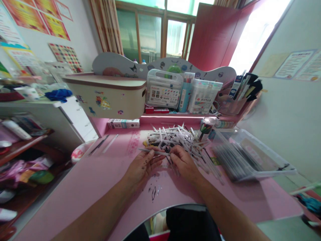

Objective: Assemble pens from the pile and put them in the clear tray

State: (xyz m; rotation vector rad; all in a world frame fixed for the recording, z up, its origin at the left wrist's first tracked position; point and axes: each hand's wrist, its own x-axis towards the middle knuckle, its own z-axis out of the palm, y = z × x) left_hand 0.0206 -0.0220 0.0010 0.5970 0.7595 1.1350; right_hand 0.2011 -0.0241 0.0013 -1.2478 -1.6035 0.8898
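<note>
Over the pink desk, my left hand and my right hand hold a slim pale pen between them. Its left end sticks out past my left thumb, and my right fingers pinch its other end. Dark spots mark the back of my left hand. Just beyond my hands lies a heap of white pens, with small black pieces at its near left side. Dark smudges stain the desk between my forearms.
At right stands a clear plastic box of dark and grey sticks. A jar of pens is behind the heap. Two thin sticks lie at left near a small long box. A cream bin and pen cases fill the shelf.
</note>
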